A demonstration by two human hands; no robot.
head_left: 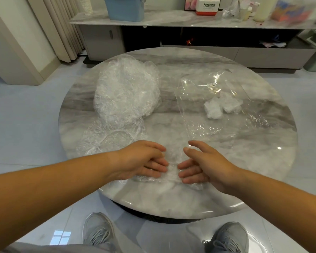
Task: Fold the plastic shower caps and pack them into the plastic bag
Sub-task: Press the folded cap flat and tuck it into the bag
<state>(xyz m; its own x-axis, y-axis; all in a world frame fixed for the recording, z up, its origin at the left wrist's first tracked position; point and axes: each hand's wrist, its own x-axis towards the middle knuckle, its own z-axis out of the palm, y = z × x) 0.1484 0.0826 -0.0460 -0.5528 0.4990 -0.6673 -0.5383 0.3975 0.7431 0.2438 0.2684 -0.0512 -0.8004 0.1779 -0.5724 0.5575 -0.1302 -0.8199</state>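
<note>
- Head view on my screen: I see two bare arms reaching over a round grey-white marble table (263, 161) toward its near edge.
- I read the left hand (144, 161) as flat, its fingers straight and slightly spread, pressing on a flattened clear plastic shower cap (171, 172) at the near middle of the table.
- The right hand (204, 167) faces it from the other side, with straight fingers on the same cap and the thumb lifted apart. Neither hand pinches anything.
- A tall heap of crumpled clear shower caps (126, 88) sits on the far left of the table, and its loose lower edge reaches just beside the left wrist.
- A clear plastic bag (199, 99) with a small label lies flat on the right, its near end close to the right thumb.
- Two small folded white caps (221, 106) show through the bag's film, touching each other.
- Grey laced shoes (98, 232) stand on the glossy floor below.
</note>
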